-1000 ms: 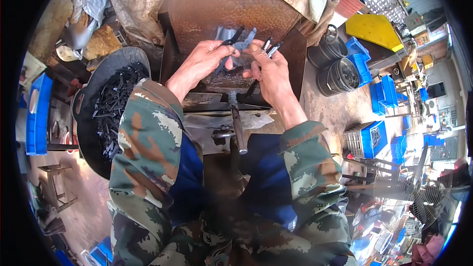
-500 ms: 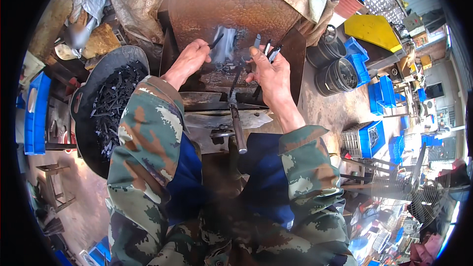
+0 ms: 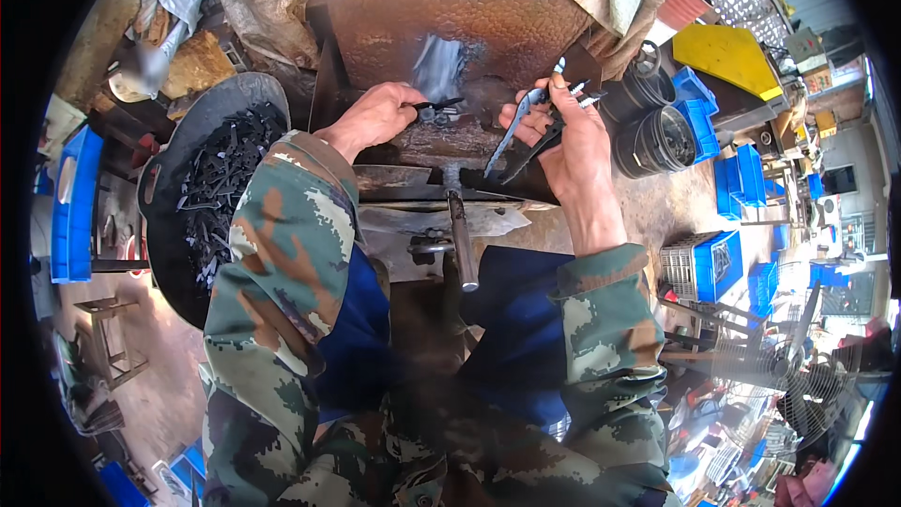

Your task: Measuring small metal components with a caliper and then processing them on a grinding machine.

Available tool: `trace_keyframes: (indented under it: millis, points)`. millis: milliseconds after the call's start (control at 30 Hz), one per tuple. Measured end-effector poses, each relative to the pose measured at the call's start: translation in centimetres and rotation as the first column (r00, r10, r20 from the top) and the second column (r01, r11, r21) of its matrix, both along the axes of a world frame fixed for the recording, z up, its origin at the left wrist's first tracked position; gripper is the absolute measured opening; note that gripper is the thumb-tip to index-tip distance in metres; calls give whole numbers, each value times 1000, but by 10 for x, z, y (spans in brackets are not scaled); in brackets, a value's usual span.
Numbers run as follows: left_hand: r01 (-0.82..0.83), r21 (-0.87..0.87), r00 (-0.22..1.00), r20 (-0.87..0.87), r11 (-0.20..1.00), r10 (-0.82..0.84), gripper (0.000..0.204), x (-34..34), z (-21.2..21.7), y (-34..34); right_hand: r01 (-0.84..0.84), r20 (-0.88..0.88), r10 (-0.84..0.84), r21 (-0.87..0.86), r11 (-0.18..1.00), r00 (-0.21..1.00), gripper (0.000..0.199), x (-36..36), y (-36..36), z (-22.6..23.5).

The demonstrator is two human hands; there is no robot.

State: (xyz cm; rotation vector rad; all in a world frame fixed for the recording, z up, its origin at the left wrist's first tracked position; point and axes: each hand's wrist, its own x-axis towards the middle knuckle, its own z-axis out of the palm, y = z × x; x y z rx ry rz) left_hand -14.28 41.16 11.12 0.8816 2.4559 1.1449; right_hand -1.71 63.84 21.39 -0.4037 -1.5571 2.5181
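My left hand (image 3: 377, 118) is closed in a pinch on a small dark metal strip (image 3: 439, 104). It sits just below a blurred whitish-blue streak (image 3: 438, 66) in front of a rusty brown metal sheet (image 3: 441, 0). What makes the streak I cannot tell. On the right, my right hand (image 3: 577, 145) grips several flat metal blades, some with toothed edges. One greyish blade (image 3: 511, 139) points down and left; a black blade (image 3: 537, 152) lies beside it. Between my arms a round metal rod (image 3: 463, 249) sticks out toward me from the worn metal work ledge.
A black pan (image 3: 161, 253) full of dark metal strips (image 3: 225, 178) stands at my left. To the right are black buckets (image 3: 657, 145), blue crates (image 3: 718, 263) and a yellow panel (image 3: 723, 61). A fan (image 3: 798, 380) stands at the lower right. Sacking (image 3: 267, 0) hangs behind.
My left hand has moved right and slightly down with its strip, which now lies below the streak. My right hand has shifted right, and its blades have turned to point down and left.
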Motion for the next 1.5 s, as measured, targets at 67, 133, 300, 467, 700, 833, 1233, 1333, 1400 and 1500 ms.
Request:
trace_keyframes:
  millis: [67,133,300,467,700,833,1233,1333,1400,1500]
  points:
    - [-2,32,1000,11,999,2,29,-2,-4,-3,21,8,-21,-64,998,1000,22,0,1,-1]
    - [-9,63,1000,19,998,7,29,-5,-7,-6,40,21,-38,-105,994,999,23,-1,-1,-4]
    - [-72,-103,985,-163,992,54,26,14,19,5,112,97,-97,-164,980,991,23,-2,-1,-6]
    - [-104,-155,977,-200,982,72,26,23,42,4,58,110,-42,-152,987,993,23,-1,9,-15]
    - [-227,-199,973,-90,953,213,34,15,45,-8,-64,101,28,370,927,994,16,28,-12,-14]
    - [-324,-142,943,-121,935,309,39,16,44,-16,-282,116,279,671,685,953,14,51,-6,-40]
    - [-468,-147,883,-43,871,467,42,7,26,-31,-220,130,587,972,83,799,41,92,-29,-45]
    - [-531,-72,847,-29,844,531,42,9,32,-26,-137,11,613,978,159,790,42,84,-29,-45]
    - [-569,18,822,-28,822,569,41,10,40,-19,-69,-91,603,969,237,792,45,73,-27,-43]
    - [-593,247,779,-68,767,624,39,8,42,-20,-57,-155,381,870,489,911,34,53,-37,-35]
